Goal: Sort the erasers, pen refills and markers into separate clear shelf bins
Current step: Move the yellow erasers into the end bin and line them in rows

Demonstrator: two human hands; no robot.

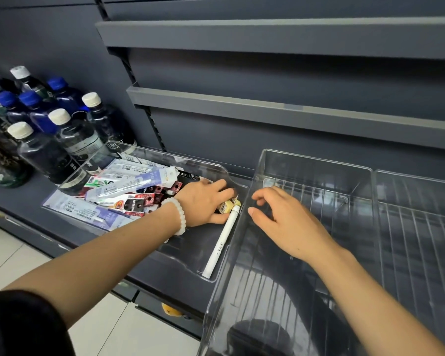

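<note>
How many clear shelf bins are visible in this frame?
3. The left bin holds the mixed stationery, and the left hand reaches into it. The middle bin is under the right hand. The right bin is cut off by the frame edge.

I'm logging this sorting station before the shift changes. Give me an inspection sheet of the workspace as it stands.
Surface: dark grey shelf carrying clear bins.
Job's things: left bin holds a heap of packaged pen refills, a white marker along its right wall, and a small yellow item, perhaps an eraser. Middle bin and right bin hold no items.
Clutter: bottles stand at the left.
Hands: left hand grips the yellow item; right hand is open over the middle bin.
Cables: nothing seen.
Surroundings: bare grey upper shelves, pale tiled floor.
</note>
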